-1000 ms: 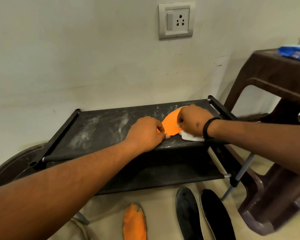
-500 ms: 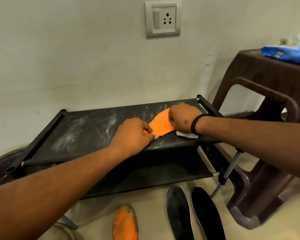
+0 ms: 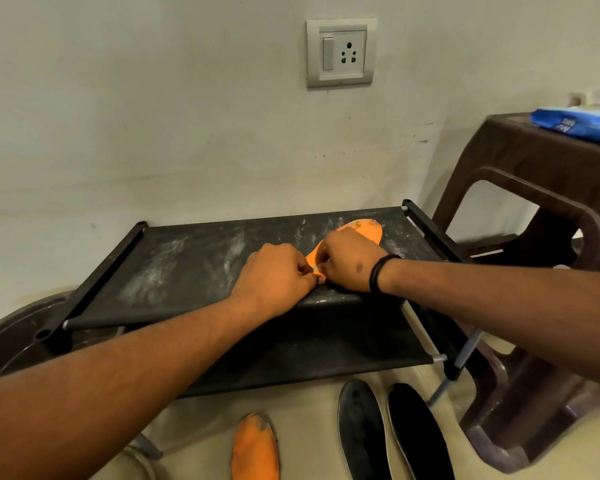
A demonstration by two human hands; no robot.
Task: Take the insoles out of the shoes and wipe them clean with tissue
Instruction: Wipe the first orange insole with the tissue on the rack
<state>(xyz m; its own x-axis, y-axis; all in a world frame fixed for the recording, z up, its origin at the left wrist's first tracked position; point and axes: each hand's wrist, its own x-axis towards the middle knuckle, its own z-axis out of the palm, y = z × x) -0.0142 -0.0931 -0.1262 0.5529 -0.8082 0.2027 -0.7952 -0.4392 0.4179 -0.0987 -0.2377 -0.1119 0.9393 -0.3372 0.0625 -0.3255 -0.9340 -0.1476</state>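
- Orange insole [image 3: 364, 232] on the top shelf of the black shoe rack [image 3: 194, 261]: lies flat at about 1 o'clock from frame centre, its far end bare, its near end under both hands.
- Right hand [image 3: 352, 263]: has travelled from the insole's far part, where it was a second ago, down to the near end, so it meets the left hand; fingers curled down onto the insole.
- Tissue: showed white under the right hand a second ago; now hidden, presumably bunched beneath that hand. Judged a wiping stroke reaching the heel end.
- Left hand [image 3: 274, 275]: stays curled, pinning the insole's near tip to the shelf.
- Floor, 6 o'clock: second orange insole [image 3: 255, 448], smudged dark, and two black insoles [image 3: 385, 431], each cut by the bottom edge; whether wiped, cannot tell.
- Brown stool [image 3: 541, 209], 3 o'clock: carries a blue packet [image 3: 579, 124], cropped at the frame edge.
- Shoes: none in view.
- Fingertips of both hands: hidden from this angle, grip detail unclear.
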